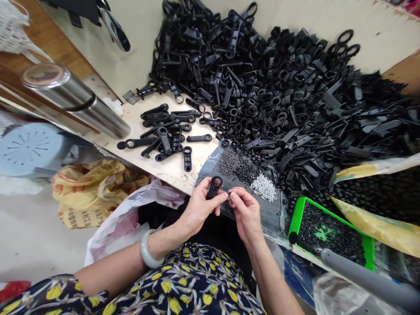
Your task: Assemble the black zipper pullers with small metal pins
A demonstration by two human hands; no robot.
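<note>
My left hand (200, 205) is closed on a black plastic handle part (215, 186) with a ring-shaped end, held near the table's front edge. Beside it, my right hand (245, 210) pinches with thumb and forefinger; a tiny dark piece seems to lie at the fingertips, too small to name. The two hands nearly touch. Just beyond them, on a dark mat (229, 203), lie a heap of small dark pieces (234, 164) and a pile of short silvery pins (263, 187). To the left rests a group of similar black handle parts (169, 131).
A large heap of black plastic parts (262, 83) covers the back and right of the table. A green tray (297, 218) of small black pieces stands at right, near a grey bar (357, 269). At left are a steel flask (88, 105), a blue stool (31, 148) and bags (95, 188).
</note>
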